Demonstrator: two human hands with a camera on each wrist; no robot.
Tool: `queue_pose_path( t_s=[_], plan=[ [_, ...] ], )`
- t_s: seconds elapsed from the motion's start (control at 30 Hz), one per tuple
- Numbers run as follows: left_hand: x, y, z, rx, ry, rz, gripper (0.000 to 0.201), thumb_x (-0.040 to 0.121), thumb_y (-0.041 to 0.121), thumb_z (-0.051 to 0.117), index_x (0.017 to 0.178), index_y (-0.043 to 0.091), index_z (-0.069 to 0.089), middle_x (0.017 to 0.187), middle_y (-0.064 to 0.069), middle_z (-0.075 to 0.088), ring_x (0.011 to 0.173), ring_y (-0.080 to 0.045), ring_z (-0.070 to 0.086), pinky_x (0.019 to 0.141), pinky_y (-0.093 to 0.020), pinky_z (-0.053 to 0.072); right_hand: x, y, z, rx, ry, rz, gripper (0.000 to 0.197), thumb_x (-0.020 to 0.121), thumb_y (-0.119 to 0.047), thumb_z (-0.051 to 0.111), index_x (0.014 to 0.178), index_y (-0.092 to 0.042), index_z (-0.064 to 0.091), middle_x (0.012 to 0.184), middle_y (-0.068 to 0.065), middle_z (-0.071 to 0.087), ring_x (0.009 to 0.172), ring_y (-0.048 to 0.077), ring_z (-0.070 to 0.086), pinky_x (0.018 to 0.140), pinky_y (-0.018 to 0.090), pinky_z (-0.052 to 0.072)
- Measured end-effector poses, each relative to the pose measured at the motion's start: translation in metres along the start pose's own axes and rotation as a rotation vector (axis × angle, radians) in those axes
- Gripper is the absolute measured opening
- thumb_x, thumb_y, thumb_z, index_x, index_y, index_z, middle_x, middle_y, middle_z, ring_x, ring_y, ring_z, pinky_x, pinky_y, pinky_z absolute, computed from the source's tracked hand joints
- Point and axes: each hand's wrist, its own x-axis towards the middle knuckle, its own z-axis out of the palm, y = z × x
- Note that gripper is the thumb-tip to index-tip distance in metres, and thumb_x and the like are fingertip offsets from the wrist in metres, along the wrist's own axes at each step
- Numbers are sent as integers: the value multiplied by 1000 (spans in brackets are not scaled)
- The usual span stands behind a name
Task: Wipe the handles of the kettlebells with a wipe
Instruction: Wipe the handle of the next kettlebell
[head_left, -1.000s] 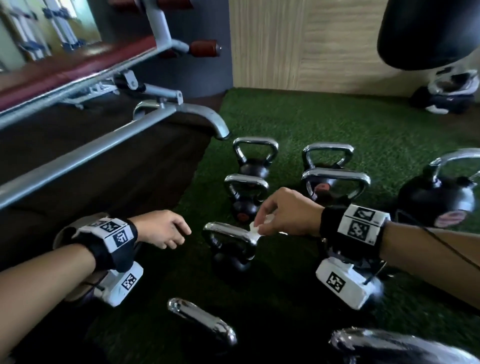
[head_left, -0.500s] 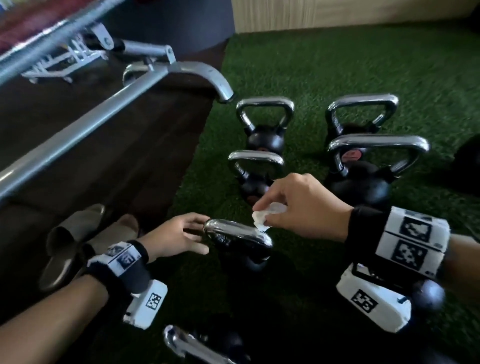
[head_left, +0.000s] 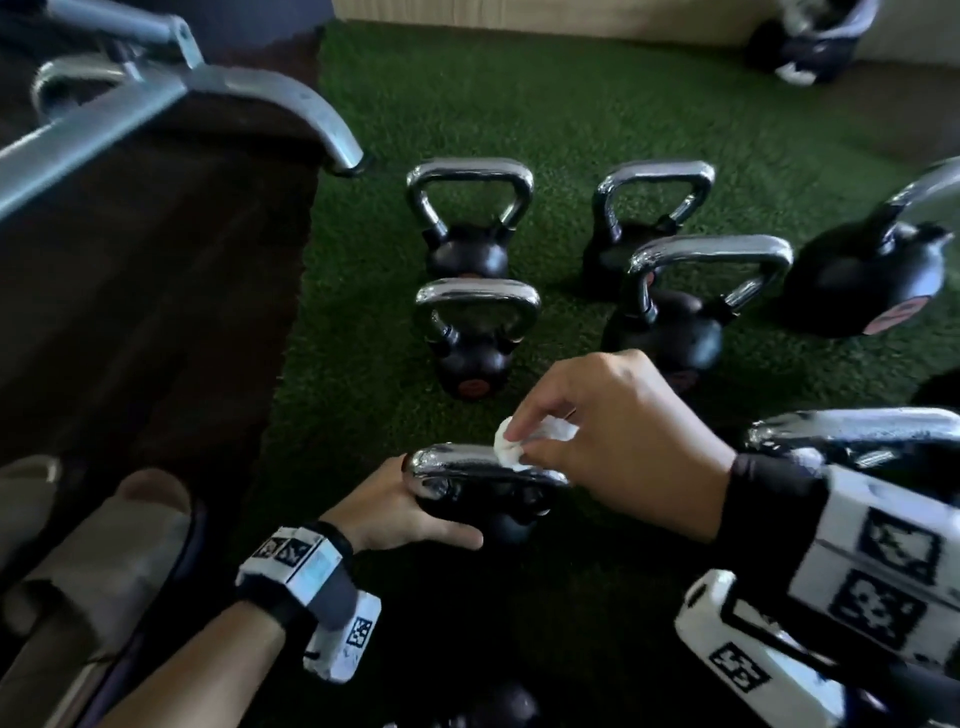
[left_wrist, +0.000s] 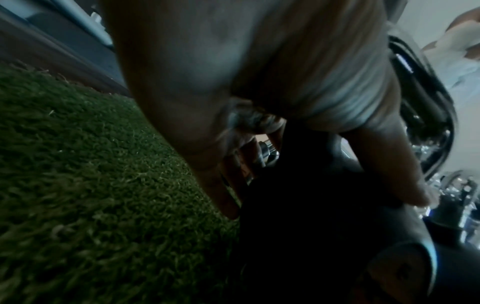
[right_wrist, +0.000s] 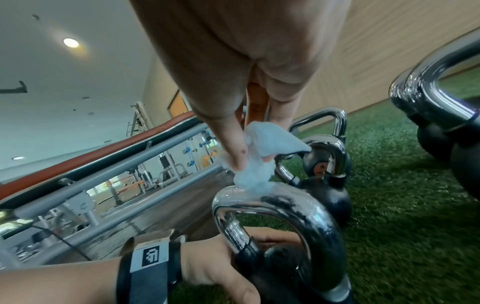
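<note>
R hand (head_left: 613, 421) pinches wipe (head_left: 511, 447) atop handle (head_left: 457, 460); L hand (head_left: 400, 512) steadies kettlebell (right_wrist: 291, 265).

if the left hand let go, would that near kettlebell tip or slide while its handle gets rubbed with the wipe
Probably not. The near kettlebell looks like solid cast metal, heavy for its size, and sits on green turf that should grip it. Its chrome handle looks slick, so the soft crumpled wipe should glide. The left hand holds its base; the right hand presses only lightly.
</note>
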Motion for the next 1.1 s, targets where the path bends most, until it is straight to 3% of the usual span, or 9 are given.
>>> queue_pose_path(
  t_s=[0.13, 0.33, 0.47, 0.53, 0.63, 0.8, 0.97, 1.03, 1.1],
  plan=[
    [-4, -7, 5, 32, 56, 68, 66, 69, 32, 95, 126, 43, 65, 129, 31, 64, 126, 11, 55, 106, -7, 37, -13, -6, 26, 12, 68, 93, 19, 77, -7, 83, 79, -26, 82, 85, -9, 77, 82, 4, 70, 79, 20, 56],
    [-5, -12, 8, 24, 100, 50, 63, 68, 32, 95, 123, 46, 65, 123, 33, 67, 121, 12, 58, 100, -4, 39, -22, -4, 47, 70, 264, 121, 23, 69, 2, 85, 76, -20, 82, 81, -8, 77, 78, 4, 71, 81, 17, 53],
    [-7, -14, 10, 35, 80, 41, 65, 70, 38, 93, 129, 39, 66, 125, 27, 68, 121, 10, 59, 105, -11, 43, -38, 3, 44, 13, 345, 160, 27, 66, 2, 85, 75, -23, 82, 79, -10, 77, 76, 2, 70, 79, 6, 48],
    [-8, -15, 10, 48, 93, 21, 63, 70, 42, 92, 128, 40, 67, 124, 28, 69, 120, 12, 58, 104, -10, 43, -37, 4, 47, -1, 378, 140, 28, 66, 4, 84, 76, -22, 82, 79, -10, 77, 75, 1, 69, 78, 3, 46],
    [-9, -15, 10, 59, 99, 4, 64, 70, 45, 92, 128, 42, 66, 124, 29, 68, 119, 13, 58, 101, -7, 42, -35, 2, 51, 3, 371, 99, 28, 67, 4, 82, 77, -22, 82, 79, -11, 76, 76, 3, 68, 76, 1, 44],
    [-10, -13, 12, 34, 103, -18, 55, 69, 43, 91, 117, 52, 64, 120, 35, 67, 116, 15, 59, 96, -2, 41, -50, 26, 40, 81, 374, 347, 20, 73, -13, 89, 76, -31, 81, 71, -23, 73, 79, -6, 67, 68, 2, 45],
    [-12, -9, 12, 55, 108, -7, 58, 70, 45, 90, 121, 49, 64, 124, 42, 60, 118, 20, 53, 94, 3, 36, -51, 32, 42, 147, 373, 366, 16, 73, -15, 89, 76, -30, 83, 70, -23, 73, 75, -11, 67, 66, 2, 45],
    [-12, -9, 13, 57, 109, -10, 60, 70, 46, 90, 124, 49, 63, 124, 39, 62, 118, 18, 55, 96, -1, 39, -52, 43, 45, 166, 342, 430, 15, 74, -17, 89, 77, -29, 83, 67, -21, 73, 72, -10, 67, 63, 3, 45],
    [-12, -9, 12, 41, 106, -41, 61, 68, 50, 90, 122, 51, 62, 122, 35, 65, 116, 14, 58, 101, -13, 43, -53, 54, 50, 222, 261, 508, 14, 76, -18, 89, 75, -29, 81, 66, -16, 75, 66, -5, 69, 61, 7, 47]
  ],
)
